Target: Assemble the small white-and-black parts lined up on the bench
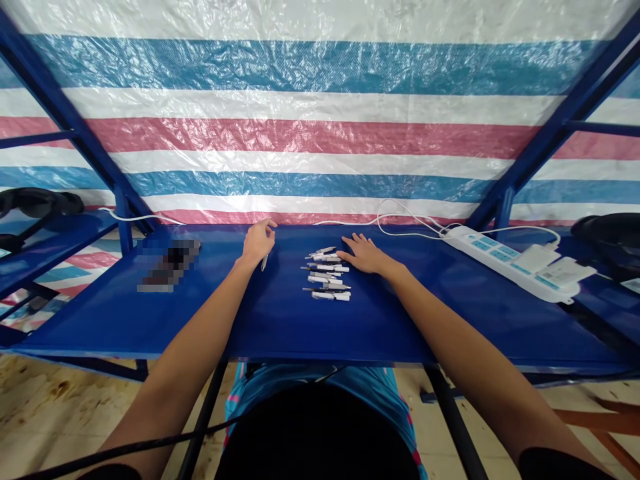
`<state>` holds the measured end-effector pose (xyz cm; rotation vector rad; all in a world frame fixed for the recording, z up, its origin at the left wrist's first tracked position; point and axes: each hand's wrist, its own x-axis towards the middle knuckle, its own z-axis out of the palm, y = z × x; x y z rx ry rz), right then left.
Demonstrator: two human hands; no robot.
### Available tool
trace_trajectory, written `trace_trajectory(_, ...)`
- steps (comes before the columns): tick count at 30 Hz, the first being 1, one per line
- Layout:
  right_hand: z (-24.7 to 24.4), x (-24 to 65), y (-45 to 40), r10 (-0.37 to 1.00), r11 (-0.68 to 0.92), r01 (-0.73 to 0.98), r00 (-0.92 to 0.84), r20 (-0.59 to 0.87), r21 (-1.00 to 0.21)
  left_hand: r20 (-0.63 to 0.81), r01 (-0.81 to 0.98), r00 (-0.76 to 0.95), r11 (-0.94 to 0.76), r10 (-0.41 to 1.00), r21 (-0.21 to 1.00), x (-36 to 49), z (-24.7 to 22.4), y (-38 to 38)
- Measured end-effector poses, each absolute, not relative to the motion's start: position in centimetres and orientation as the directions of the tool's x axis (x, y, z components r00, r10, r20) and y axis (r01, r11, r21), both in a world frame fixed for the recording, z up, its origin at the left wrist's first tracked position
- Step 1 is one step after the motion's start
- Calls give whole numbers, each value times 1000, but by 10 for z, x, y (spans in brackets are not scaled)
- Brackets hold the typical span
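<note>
Several white and grey pens [327, 279] lie crosswise in a loose column at the middle of the blue table. My left hand [259, 241] is to the left of them, fingers curled round a slim pen [265, 263] whose end sticks out below the hand. At the column's upper right, my right hand [364, 253] rests flat with its fingers spread; the thumb reaches the ends of the upper pens.
On the blue table [290, 333], a white power strip [515, 260] with plugged-in adapters and white cables lies at the right. A blurred-out dark object [170, 267] is at the left. Behind hangs a striped plastic sheet [320, 140] between blue metal posts.
</note>
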<state>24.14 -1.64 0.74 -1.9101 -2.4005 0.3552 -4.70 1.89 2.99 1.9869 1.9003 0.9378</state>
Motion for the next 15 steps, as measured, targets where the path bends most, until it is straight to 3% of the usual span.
trace_trajectory(4, 7, 241, -16, 968, 200, 953, -227, -103, -226, 404, 706, 81, -339, 911, 622, -32, 45, 12)
trace_trajectory(8, 6, 241, -16, 969, 201, 948, -230, -94, -248, 378, 367, 495, -583, 782, 725, -15, 84, -36)
trace_trajectory(11, 6, 241, -16, 969, 192, 948, -224, -103, -254, 317, 139, 733, -588, 602, 797, -20, 106, -105)
trace_trajectory(15, 7, 241, -16, 972, 180, 951, -211, -105, -253, 379, -33, 705, -506, 599, 862, -42, 93, -186)
